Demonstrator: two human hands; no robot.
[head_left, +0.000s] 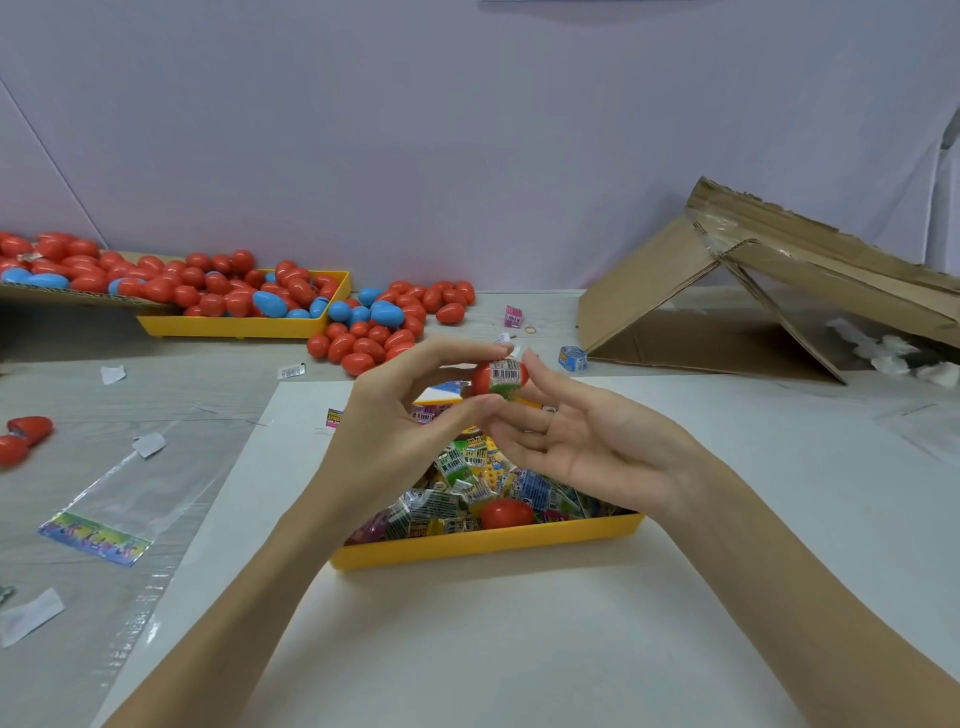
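Head view shows your left hand (395, 415) pinching the red egg (483, 379) between thumb and forefinger, above the far end of the yellow tray (483, 543). Its long axis lies crosswise, pointing toward your right hand (587, 441), which is spread, fingertips just beside it. The barcoded packet (505, 371) hides the egg's seam; you cannot tell whether the egg is closed.

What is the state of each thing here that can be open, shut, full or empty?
Held red egg: seemingly not shut, barcode packet across its middle.
Left hand: pinches the held egg.
Right hand: open, fingertip at the egg.
Near yellow tray: full of packets, plus one shut egg.
Far yellow tray: heaped with shut eggs.
Cardboard box: open, on its side.
Clear bag: flat, empty.
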